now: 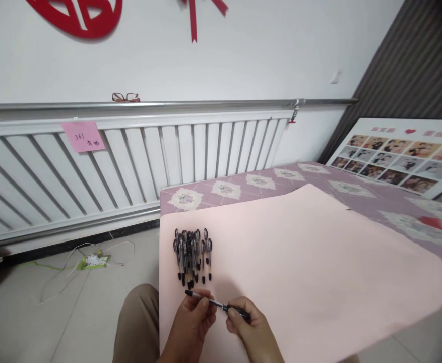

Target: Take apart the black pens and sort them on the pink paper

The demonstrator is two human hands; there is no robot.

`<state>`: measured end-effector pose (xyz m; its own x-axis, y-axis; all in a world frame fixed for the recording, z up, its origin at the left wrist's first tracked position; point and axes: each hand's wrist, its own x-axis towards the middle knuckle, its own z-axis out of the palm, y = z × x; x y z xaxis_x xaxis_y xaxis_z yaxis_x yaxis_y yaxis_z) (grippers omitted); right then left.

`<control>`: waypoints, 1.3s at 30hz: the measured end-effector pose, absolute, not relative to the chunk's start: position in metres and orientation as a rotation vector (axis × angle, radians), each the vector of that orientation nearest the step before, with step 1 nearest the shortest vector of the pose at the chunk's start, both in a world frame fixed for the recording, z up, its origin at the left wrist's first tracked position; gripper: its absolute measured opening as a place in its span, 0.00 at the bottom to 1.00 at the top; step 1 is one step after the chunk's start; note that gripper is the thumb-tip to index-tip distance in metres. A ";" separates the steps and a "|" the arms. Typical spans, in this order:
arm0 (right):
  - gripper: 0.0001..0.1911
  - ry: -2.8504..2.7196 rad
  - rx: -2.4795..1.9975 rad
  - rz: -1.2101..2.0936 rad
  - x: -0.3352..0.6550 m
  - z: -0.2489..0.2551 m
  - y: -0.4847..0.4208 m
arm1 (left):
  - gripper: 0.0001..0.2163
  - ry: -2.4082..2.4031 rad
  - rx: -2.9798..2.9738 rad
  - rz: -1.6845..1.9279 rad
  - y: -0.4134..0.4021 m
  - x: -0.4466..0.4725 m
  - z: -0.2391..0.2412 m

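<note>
**Slim clear-barrelled pen with black ends (216,304) held over pale pink sheet (319,272)**

At left, black-capped, clear-barrelled pens (190,252) are heaped on the sheet. The held pen is best kept straight, without sideways bending. Its barrel is pinched between thumb and fingers of the left hand (194,315). Its thicker black end is clasped in the right hand (248,322); whether that end is fully seated cannot be told.

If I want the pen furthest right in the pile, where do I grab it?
Probably pinch that pen by its slim barrel, coming from the right: it lies at the edge of the pile, with bare pink paper on that side, while other pens crowd its left.
</note>
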<state>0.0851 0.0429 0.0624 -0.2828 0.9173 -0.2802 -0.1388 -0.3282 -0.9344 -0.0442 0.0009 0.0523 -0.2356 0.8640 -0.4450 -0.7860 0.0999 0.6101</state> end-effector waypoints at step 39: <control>0.06 -2.038 -1.374 0.855 0.106 0.045 0.053 | 0.08 1.000 0.182 1.586 -0.004 -0.049 0.048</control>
